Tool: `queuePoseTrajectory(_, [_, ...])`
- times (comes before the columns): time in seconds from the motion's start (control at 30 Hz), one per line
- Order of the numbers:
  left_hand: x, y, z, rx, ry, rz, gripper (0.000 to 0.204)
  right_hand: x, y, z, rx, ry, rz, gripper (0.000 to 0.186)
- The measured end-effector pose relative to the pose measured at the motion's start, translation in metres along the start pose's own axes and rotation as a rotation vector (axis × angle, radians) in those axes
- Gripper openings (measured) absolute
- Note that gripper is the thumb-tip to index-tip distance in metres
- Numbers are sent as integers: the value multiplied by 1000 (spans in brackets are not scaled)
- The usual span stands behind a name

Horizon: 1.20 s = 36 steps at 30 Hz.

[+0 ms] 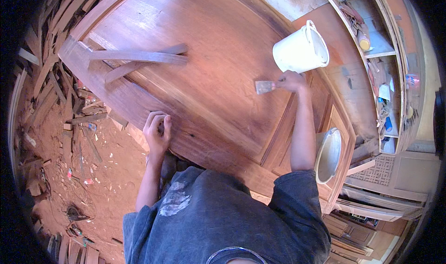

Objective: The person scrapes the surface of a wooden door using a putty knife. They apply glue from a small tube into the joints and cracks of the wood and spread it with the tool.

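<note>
My right hand (291, 82) grips a putty knife (265, 86), its flat blade pointing left over the wooden door panel (195, 27). Just above that hand stands a white bucket (295, 50) with a handle. My left hand (157, 129) is at the door's near left edge, fingers curled; what they hold, if anything, is hidden. Two crossed wooden strips (139, 55) lie on the upper left of the panel. A second, pale bucket (327, 157) sits to the right of my right forearm.
Heaped wood offcuts (53, 45) fill the left side, over a reddish dirt floor (93, 176) strewn with debris. A wooden shelf unit (378, 55) with assorted items runs along the right. More wooden panels (381, 203) lie at lower right.
</note>
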<state>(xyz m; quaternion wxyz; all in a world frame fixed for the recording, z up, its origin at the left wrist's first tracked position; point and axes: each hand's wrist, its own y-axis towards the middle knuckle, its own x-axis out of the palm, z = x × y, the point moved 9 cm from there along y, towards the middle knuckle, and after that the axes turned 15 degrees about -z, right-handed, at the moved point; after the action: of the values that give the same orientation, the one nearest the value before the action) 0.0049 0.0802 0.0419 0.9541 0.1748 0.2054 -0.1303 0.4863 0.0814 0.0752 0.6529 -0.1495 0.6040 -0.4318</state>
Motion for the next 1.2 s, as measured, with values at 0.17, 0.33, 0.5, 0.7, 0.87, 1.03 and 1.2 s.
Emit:
queuePoseTrajectory(0.17, [1, 0, 0, 52, 8, 22, 11, 29, 22, 29, -56, 117, -132, 51])
queuePoseTrajectory(0.33, [2, 1, 0, 1, -5, 3, 11, 33, 31, -15, -211, 105, -135, 50])
queuePoseTrajectory(0.5, [1, -2, -5, -18, -16, -5, 11, 11, 13, -11, -162, 82, -4, 53])
queuePoseTrajectory(0.7, [4, 1, 1, 46, 8, 15, 11, 27, 34, 18, -143, 142, -56, 53])
queuePoseTrajectory(0.87, [2, 0, -2, -6, -3, 3, 11, 13, 25, -34, -213, 109, -12, 50])
queuePoseTrajectory(1.03, [1, -1, -3, -20, 3, 15, 11, -14, 2, -12, -111, 35, 125, 53])
queuePoseTrajectory(1.2, [1, 2, 2, 21, 16, 31, 11, 5, 39, 7, -123, 100, -22, 53])
